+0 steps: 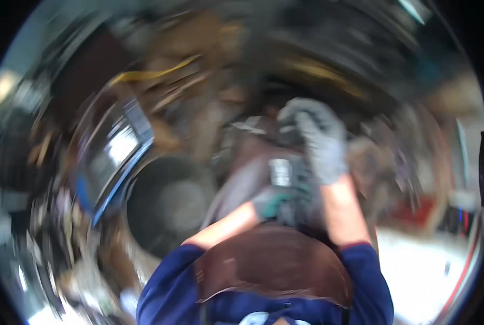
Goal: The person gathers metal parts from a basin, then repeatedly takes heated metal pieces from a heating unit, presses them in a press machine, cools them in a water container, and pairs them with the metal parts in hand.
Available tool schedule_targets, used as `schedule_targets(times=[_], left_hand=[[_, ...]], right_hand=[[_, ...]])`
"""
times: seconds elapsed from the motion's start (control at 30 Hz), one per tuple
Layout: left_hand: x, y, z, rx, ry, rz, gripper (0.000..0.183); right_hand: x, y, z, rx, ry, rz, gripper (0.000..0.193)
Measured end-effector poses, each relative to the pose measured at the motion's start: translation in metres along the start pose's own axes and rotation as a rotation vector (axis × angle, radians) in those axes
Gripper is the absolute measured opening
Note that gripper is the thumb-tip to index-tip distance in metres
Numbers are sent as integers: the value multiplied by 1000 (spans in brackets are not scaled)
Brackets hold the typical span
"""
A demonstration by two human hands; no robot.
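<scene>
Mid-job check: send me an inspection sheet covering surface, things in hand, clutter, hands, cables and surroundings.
Surface: too blurred to identify beneath the hands.
Job's things: white patch at the left glove; whether held or part of the glove, unclear.
Clutter: dark round object, blue-edged panel and yellow strip, all on the left.
Hands: left hand, dark grey-green glove, near the brown apron; right hand, pale grey glove, farther forward. Grips unclear.
Cables: thin red line, lower right; possibly a cable.
Surroundings: bright pale area, lower right; the rest blurred.

A dark bin (150,214) sits near a blue-edged panel (114,151).
</scene>
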State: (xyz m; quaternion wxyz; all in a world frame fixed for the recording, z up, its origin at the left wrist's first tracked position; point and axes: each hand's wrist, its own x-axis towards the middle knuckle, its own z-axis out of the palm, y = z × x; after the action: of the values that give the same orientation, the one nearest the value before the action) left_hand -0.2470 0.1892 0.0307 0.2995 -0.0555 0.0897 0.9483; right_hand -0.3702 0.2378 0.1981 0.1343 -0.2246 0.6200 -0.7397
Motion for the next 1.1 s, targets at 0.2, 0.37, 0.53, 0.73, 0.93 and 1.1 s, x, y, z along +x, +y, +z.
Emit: schedule_targets(times=[0.2, 0.37, 0.53, 0.73, 0.93, 1.1], left_hand=[[5, 10, 25, 62, 116, 147, 51], [11, -2, 27, 82, 189, 122, 55], [10, -4, 29, 112, 203, 129, 54], [4, -3, 30, 40, 130, 157, 55], [7, 0, 10, -14, 108, 104, 53], [2, 4, 20, -30, 101, 101, 51]], right_hand=[[-141, 107, -228, 652, 934, 395, 29], [-180, 67, -297, 326, 1377, 336, 33], [-183, 62, -312, 47, 1289, 178, 21], [-188, 9, -203, -227, 1115, 133, 18], [-6, -39, -137, -149, 604, 55, 18], [110, -40, -130, -77, 559, 99, 18]])
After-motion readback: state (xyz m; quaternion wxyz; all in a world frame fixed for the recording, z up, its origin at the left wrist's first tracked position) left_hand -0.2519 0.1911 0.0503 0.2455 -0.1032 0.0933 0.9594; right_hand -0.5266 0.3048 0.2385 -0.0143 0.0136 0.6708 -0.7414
